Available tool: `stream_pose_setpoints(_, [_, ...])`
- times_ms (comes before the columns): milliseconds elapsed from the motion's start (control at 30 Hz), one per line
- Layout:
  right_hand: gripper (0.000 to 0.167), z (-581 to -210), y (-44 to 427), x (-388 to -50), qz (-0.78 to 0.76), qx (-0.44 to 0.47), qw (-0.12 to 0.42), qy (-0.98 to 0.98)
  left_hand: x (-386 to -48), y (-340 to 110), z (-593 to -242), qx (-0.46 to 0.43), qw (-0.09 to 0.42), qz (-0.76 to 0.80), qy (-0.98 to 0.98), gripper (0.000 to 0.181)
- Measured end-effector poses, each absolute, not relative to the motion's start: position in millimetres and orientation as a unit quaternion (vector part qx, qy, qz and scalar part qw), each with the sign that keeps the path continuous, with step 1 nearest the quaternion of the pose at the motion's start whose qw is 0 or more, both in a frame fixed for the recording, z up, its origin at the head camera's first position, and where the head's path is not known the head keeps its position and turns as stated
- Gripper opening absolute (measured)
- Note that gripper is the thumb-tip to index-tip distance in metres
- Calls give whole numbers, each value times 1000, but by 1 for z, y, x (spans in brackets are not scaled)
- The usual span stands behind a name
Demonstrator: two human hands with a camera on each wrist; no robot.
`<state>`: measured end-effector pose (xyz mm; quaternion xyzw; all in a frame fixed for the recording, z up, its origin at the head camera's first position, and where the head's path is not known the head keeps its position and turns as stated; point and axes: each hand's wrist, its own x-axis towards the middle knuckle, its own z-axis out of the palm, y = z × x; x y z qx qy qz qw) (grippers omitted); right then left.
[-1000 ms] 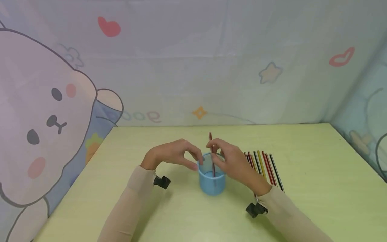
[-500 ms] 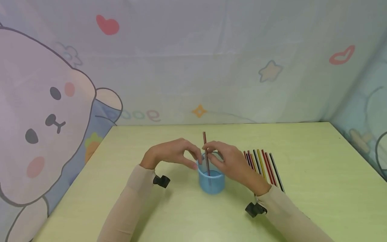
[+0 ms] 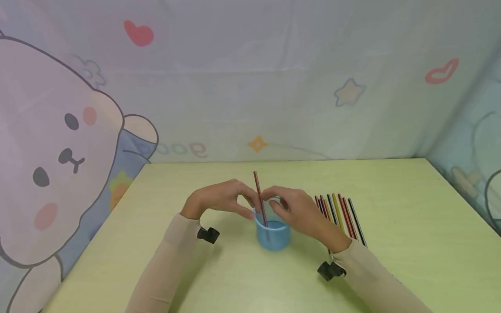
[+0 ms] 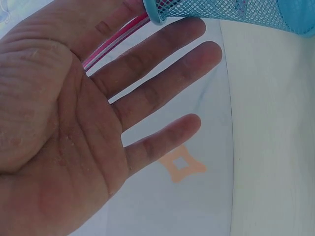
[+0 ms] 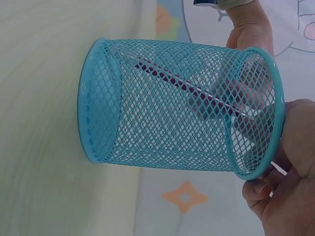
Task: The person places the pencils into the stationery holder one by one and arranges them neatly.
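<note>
A light-blue mesh pen holder (image 3: pixel 273 238) stands upright on the table. A dark red striped pencil (image 3: pixel 257 184) is inside it, leaning left against the rim. My left hand (image 3: pixel 225 198) holds the holder's left rim, thumb outside and fingertips over the edge. In the left wrist view, its lower fingers (image 4: pixel 167 81) are spread. My right hand (image 3: pixel 299 213) is over the right side of the rim, its index fingertip close to or touching the pencil. Its thumb is apart from the pencil. The right wrist view shows the pencil (image 5: pixel 182 86) slanting through the mesh.
Several pencils (image 3: pixel 342 213) in red, black and yellow lie side by side right of the holder, partly hidden by the right forearm. A printed cloth backdrop (image 3: pixel 305 117) rises behind the pale green table (image 3: pixel 422 243).
The pencil has tipped from near upright to leaning left in the holder. My right fingers moved slightly left and let go of it. My left hand stays at the rim.
</note>
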<state>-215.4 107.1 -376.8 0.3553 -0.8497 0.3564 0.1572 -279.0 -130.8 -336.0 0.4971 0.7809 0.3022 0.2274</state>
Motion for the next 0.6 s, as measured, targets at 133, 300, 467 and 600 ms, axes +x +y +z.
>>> stream_pose_setpoints(133, [26, -378, 107, -215, 357, 358, 158, -848, -278, -132, -337, 495, 223, 300, 785, 12])
stream_pose_setpoints(300, [27, -378, 107, -216, 359, 361, 157, -846, -279, -133, -339, 493, 226, 307, 782, 12])
stream_pose_setpoints(467, [27, -377, 111, -217, 359, 349, 158, -851, -281, -131, -340, 500, 228, 305, 778, 19])
stream_pose_setpoints(600, [26, -375, 115, -219, 358, 346, 165, -851, -281, -131, -339, 498, 224, 298, 783, 17])
